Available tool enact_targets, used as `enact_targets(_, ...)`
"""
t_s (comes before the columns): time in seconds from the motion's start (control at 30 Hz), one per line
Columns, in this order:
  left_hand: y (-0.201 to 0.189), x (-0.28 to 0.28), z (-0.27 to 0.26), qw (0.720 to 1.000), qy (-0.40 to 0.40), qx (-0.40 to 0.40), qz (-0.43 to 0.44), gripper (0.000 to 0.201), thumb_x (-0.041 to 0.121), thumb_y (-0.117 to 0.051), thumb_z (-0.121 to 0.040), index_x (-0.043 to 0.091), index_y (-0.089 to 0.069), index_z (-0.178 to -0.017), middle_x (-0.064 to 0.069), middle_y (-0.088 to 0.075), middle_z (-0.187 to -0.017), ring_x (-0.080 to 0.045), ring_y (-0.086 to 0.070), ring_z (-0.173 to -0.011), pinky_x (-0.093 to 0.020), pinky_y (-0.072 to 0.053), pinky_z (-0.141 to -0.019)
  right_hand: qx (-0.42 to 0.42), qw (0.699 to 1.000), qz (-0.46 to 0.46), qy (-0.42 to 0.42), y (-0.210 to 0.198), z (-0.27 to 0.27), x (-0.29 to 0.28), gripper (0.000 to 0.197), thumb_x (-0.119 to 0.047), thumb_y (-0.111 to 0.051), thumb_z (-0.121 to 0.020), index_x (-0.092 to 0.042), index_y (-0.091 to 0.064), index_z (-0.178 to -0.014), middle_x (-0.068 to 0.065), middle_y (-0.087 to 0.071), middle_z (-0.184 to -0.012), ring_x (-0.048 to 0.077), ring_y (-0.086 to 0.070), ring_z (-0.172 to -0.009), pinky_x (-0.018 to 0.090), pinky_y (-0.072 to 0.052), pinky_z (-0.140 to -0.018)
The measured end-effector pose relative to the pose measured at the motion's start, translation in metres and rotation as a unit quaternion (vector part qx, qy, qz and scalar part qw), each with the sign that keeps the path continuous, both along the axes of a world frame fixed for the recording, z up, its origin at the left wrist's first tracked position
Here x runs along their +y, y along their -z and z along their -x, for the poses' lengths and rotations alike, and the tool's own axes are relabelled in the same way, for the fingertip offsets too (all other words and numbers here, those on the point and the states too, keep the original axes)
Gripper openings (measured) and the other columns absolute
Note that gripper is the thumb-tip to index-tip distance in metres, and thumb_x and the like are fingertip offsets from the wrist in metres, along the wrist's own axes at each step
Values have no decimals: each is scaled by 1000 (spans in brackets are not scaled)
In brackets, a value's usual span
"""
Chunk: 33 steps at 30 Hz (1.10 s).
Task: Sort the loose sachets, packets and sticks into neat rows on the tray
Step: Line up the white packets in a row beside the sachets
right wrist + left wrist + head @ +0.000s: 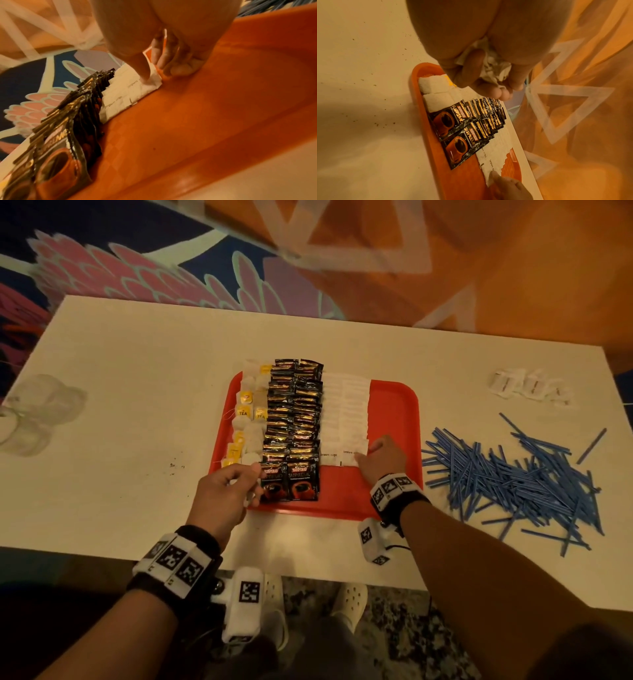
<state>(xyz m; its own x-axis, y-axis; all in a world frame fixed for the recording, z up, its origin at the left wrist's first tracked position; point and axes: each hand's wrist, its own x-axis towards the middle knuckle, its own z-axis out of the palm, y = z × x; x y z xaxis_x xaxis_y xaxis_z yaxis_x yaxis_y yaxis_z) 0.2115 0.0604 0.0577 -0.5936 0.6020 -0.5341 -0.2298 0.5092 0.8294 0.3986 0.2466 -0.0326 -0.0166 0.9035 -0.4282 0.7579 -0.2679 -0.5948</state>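
Squaring up the sugar rows, to judge by the right hand (378,455): clamps the nearest brown sugar sachet (354,455) at its right-hand edge, thumb pressed on top, curled fingers (178,70) tucked against that edge and down on the red tray (394,412). Grips in the left hand (226,491), held over the tray's near left corner just beside the front coffee sachet, a crumpled white bundle (491,69), fingers curled round it; probably tea bags, though cannot tell for certain.

Already on the tray, left to right: tea bags (248,412) in a loose, uneven column, touching two overlapped rows of black Kopiko Supremo coffee sachets (294,422), then two rows of brown sugar sachets (344,412) hard against those. Bare red over the right part of the tray and along the near edge below the sugar.

Off the tray, on the white table (137,405): a tangled heap of blue sticks (513,477) to the right, a small cluster of white packets (531,388) beyond it, well apart from the tray; clear glassware (34,416) at the far left.

Roughly past halfway, then. Next, likely: let go of the sachet once flush with its neighbour, without dragging the overlapped row; lay the bundle out along the ragged tea column; then fetch the white packets and gather the sticks parallel for the bare strip.
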Motion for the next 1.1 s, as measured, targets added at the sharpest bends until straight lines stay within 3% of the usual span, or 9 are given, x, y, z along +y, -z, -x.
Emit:
enact_targets(0.17, 1, 0, -1, 1000, -6, -11, 2, 25, 25, -63, -96, 1, -70, -92, -2, -60, -61, -10, -48, -47, -20, -28, -41, -19, 987, -69, -144, 3, 12, -5, 12, -13, -66, -88, -21, -57, -87, 1, -59, -94, 14, -54, -85, 21, -38, -65)
enact_targets(0.27, 1, -4, -2, 1000, -3, -23, 5, 26, 27, -63, -96, 3, -69, -89, -1, -60, -62, -11, -49, -51, -23, -28, -47, -45, 983, -71, -166, 12, 17, -7, 15, -13, -69, -86, -24, -59, -87, 2, -60, -100, 20, -57, -97, 27, -44, -78)
enact_targets(0.43, 0, -9, -1, 999, 4, -39, 4, 28, 29, -63, -96, 2, -67, -90, -5, -61, -68, -10, -49, -52, -23, -29, -48, -61, 981, -67, -170, 11, 16, -10, 33, -19, -71, -85, -29, -61, -114, 2, -52, -122, 24, -48, -119, 33, -42, -97)
enact_targets(0.53, -3, -4, -5, 998, 6, -62, 3, 28, 31, -60, -98, 5, -66, -87, -5, -61, -68, -11, -49, -51, -21, -30, -45, -37, 986, -75, -144, -3, 7, -11, 31, -22, -72, -86, -29, -61, -115, 2, -52, -125, 21, -47, -119, 28, -38, -92)
enact_targets(0.63, -11, 9, -14, 994, 3, -110, 2, 36, 42, -50, -101, 11, -64, -87, -3, -61, -67, -12, -50, -50, -23, -31, -47, 20, 989, -82, -119, -28, 0, -17, 24, -23, -72, -86, -27, -63, -108, -2, -55, -115, 11, -51, -103, 21, -37, -80)
enact_targets(0.73, -21, 24, -26, 986, 7, -166, -5, 49, 55, -38, -101, 13, -60, -89, -5, -63, -65, -13, -51, -46, -20, -27, -39, 99, 988, -66, -100, -61, -5, -32, 17, -23, -73, -86, -28, -64, -99, -7, -61, -102, 8, -58, -92, 17, -42, -70)
enact_targets(0.87, -35, 43, -44, 979, 34, -201, -25, 57, 64, -28, -98, 13, -53, -95, -9, -65, -62, -18, -52, -41, -13, -21, -33, 211, 969, -38, -119, -102, -8, -65, 12, -15, -75, -82, -22, -67, -87, -6, -66, -87, 2, -58, -74, 15, -47, -67)
enact_targets(1.0, -51, 54, -60, 980, 92, -173, -15, 64, 68, -25, -97, 11, -55, -100, -9, -66, -60, -22, -59, -44, -15, -26, -33, 258, 958, -23, -127, -134, -16, -90, 14, -15, -76, -82, -10, -72, -94, -1, -67, -85, 0, -55, -70, 6, -44, -63)
enact_targets(1.1, -65, 57, -70, 982, 151, -112, -1, 69, 66, -19, -98, 10, -58, -99, -2, -57, -49, -13, -56, -39, -18, -32, -39, 259, 959, -22, -118, -148, -21, -95, 20, -27, -81, -78, -18, -72, -93, -3, -67, -86, 6, -60, -74, 14, -50, -68)
